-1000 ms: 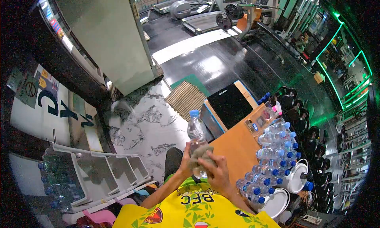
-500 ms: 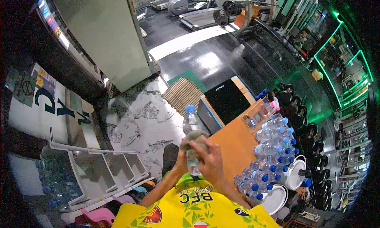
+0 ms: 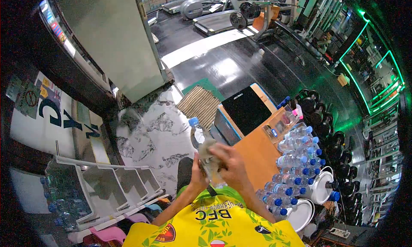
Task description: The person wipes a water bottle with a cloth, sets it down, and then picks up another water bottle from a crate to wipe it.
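A clear plastic water bottle [image 3: 198, 136] with a blue cap is tilted in front of my chest, cap end up and leaning left. My left hand [image 3: 198, 177] is closed round its lower part. A grey-beige cloth [image 3: 207, 150] wraps the bottle's middle, and my right hand [image 3: 232, 164] presses it against the side. The fingers of both hands partly hide the bottle's body.
Several bottles [image 3: 285, 161] with blue caps stand on the right of the wooden table [image 3: 253, 155], beside white buckets [image 3: 319, 189]. A black laptop-like panel [image 3: 246, 109] lies beyond. On the left is a divided rack [image 3: 101, 182]; dumbbells [image 3: 339, 152] line the right.
The bottle has tipped further left at its cap end. My right hand and the cloth have shifted slightly along it, while my left hand keeps its hold.
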`<act>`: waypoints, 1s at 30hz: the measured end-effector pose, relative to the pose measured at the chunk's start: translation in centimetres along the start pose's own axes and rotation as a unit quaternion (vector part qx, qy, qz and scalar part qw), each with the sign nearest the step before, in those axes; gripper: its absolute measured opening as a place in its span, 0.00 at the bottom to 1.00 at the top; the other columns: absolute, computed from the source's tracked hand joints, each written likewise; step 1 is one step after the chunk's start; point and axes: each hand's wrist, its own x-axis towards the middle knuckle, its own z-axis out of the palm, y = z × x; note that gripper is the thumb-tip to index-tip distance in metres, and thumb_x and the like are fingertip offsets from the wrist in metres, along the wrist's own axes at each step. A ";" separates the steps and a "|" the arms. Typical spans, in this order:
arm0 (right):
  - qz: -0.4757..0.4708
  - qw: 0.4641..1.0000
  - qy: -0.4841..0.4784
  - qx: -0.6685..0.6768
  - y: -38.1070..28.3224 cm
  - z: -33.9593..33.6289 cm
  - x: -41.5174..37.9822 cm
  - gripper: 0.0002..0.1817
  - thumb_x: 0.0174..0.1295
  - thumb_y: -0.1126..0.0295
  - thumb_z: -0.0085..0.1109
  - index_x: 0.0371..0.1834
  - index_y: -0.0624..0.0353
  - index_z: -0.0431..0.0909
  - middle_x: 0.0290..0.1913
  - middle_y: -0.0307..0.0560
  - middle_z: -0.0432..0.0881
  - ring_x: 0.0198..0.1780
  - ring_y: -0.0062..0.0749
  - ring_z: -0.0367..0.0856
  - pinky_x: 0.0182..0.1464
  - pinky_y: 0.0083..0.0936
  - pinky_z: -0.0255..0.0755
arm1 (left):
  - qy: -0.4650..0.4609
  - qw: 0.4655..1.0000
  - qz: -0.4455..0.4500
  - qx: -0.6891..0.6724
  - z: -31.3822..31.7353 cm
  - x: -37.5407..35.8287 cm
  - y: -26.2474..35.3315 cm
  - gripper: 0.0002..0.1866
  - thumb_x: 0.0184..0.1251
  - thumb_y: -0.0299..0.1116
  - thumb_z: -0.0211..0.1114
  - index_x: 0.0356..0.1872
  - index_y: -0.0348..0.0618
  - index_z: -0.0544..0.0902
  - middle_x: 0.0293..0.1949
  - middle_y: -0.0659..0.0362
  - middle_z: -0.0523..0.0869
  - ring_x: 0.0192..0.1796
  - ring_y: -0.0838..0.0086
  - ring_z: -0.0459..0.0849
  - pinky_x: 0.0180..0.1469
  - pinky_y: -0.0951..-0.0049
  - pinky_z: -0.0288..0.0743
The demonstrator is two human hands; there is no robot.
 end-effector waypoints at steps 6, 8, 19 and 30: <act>-0.128 0.975 -0.163 -0.079 -0.7 -0.2 -2.8 0.31 0.42 0.77 0.65 0.54 0.38 0.78 0.56 0.41 0.73 0.51 0.43 0.71 0.53 0.35 0.68 | -0.041 0.991 -0.114 -0.059 -2.8 1.1 2.4 0.42 0.59 0.72 0.42 0.58 0.43 0.69 0.52 0.49 0.76 0.52 0.58 0.77 0.54 0.54 0.73; -0.162 0.963 -0.203 -0.069 -0.4 -1.4 -2.7 0.29 0.42 0.76 0.66 0.52 0.43 0.79 0.57 0.41 0.74 0.51 0.44 0.72 0.55 0.35 0.67 | -0.019 0.999 -0.048 -0.001 -3.2 1.5 2.7 0.42 0.58 0.72 0.44 0.56 0.43 0.70 0.49 0.50 0.76 0.50 0.60 0.78 0.52 0.54 0.74; -0.026 0.998 -0.064 0.002 -1.2 1.1 0.4 0.27 0.51 0.70 0.61 0.58 0.42 0.74 0.61 0.48 0.69 0.58 0.47 0.68 0.58 0.37 0.66 | -0.093 0.995 -0.006 -0.018 -2.7 0.7 0.2 0.38 0.65 0.67 0.38 0.64 0.47 0.64 0.60 0.50 0.71 0.59 0.60 0.73 0.60 0.58 0.69; 0.179 0.921 -0.089 0.334 4.2 0.1 -3.8 0.31 0.51 0.74 0.62 0.62 0.48 0.68 0.59 0.53 0.71 0.60 0.51 0.68 0.62 0.39 0.63 | -0.016 0.996 0.045 0.081 -4.3 1.0 1.6 0.35 0.66 0.65 0.43 0.57 0.42 0.71 0.45 0.54 0.81 0.42 0.65 0.82 0.42 0.65 0.80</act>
